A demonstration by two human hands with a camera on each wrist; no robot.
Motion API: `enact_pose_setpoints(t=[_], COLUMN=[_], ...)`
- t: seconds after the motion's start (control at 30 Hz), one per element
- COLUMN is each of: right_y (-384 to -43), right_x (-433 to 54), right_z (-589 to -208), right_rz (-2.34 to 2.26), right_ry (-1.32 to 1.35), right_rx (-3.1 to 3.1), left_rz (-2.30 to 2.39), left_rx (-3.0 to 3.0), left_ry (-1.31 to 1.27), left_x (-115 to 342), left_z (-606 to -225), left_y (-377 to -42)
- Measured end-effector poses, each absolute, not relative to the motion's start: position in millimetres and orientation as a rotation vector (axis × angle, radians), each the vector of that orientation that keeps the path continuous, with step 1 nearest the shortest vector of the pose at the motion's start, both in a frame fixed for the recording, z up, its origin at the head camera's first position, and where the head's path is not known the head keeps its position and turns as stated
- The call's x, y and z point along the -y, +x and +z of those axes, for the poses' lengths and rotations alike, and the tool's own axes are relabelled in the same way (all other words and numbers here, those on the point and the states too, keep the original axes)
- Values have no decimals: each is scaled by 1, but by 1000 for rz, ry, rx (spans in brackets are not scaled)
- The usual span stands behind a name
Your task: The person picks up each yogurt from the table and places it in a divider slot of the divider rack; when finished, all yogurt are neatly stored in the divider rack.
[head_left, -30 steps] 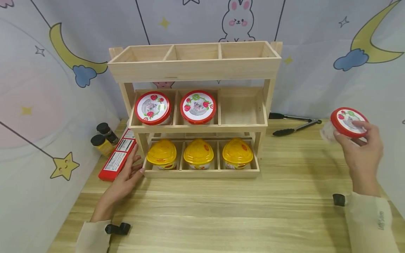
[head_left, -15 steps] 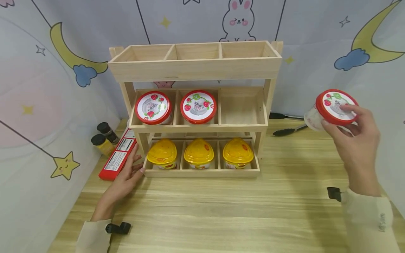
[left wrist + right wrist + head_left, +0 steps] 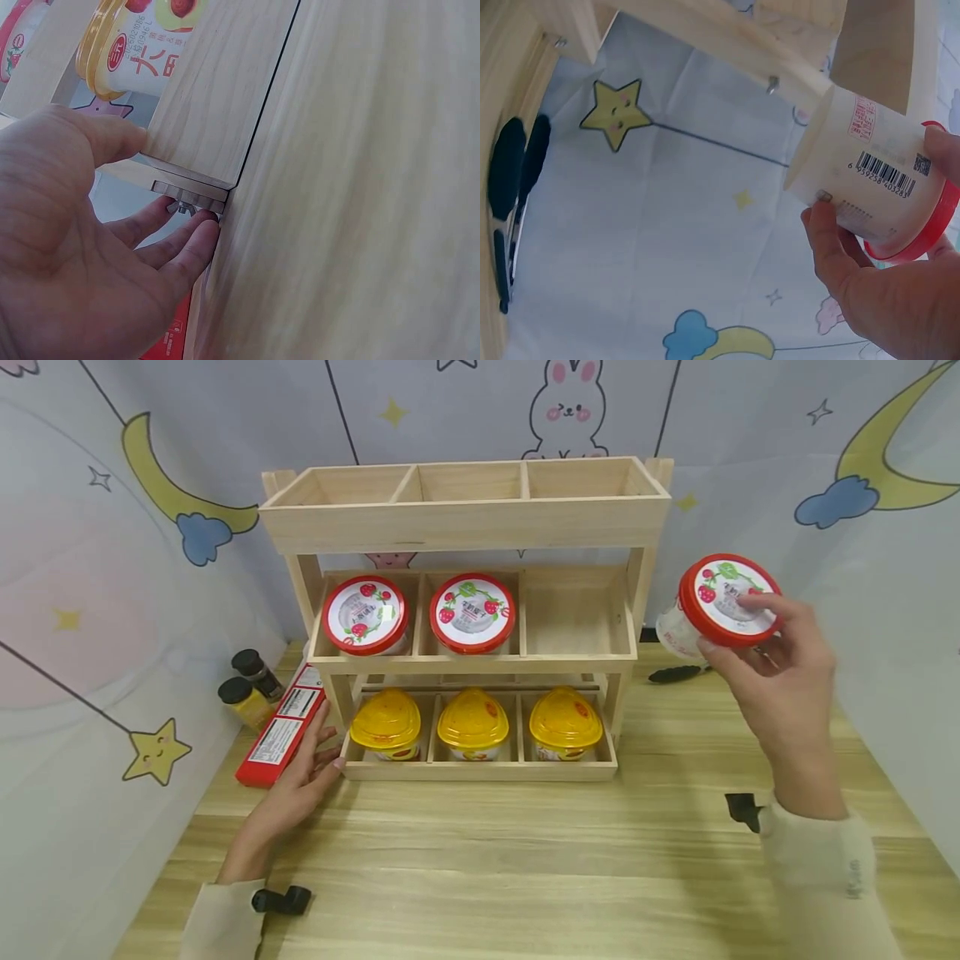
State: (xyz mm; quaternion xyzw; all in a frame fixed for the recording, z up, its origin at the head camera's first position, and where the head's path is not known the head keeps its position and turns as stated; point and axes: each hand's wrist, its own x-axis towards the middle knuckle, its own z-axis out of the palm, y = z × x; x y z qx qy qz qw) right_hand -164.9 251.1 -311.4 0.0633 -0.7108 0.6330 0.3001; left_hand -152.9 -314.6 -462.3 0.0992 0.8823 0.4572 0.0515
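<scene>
My right hand [image 3: 787, 693] holds a white tub with a red strawberry-print lid [image 3: 731, 597] in the air, right of the wooden rack [image 3: 465, 531]. In the right wrist view the fingers wrap the tub's side [image 3: 877, 165], which shows a barcode. Two matching red-lidded tubs [image 3: 365, 616] sit in the left and middle compartments of the middle tier; its right compartment holds nothing. Several yellow-lidded cups [image 3: 472, 718] fill the bottom tier. My left hand [image 3: 296, 789] rests at the rack's lower left corner, thumb at the board's edge [image 3: 195, 90], loosely bent fingers near a wing nut [image 3: 180, 207].
A red box [image 3: 277, 747] and two small jars [image 3: 246, 700], one yellow and one dark, lie left of the rack. Black-tipped tongs [image 3: 675, 674] lie on the wood-grain table [image 3: 487, 868] behind the right hand. A printed curtain [image 3: 750, 427] encloses the back and sides.
My right hand has carried the red-lidded tub leftward and up toward the rack, overlapping the tongs in the head view. The left hand stays at the rack's corner.
</scene>
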Motion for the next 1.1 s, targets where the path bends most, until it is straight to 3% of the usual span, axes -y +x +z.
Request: enact_pose_setpoints(t=[1.1], right_y=[-185], right_x=[-175], right_z=[-309], right_rz=[1466], right_ry=[433], right_rx=[2115], left_rz=[1435], left_rx=[-2674], left_ry=[329], left_x=[314], left_z=[-461], left_y=[-153])
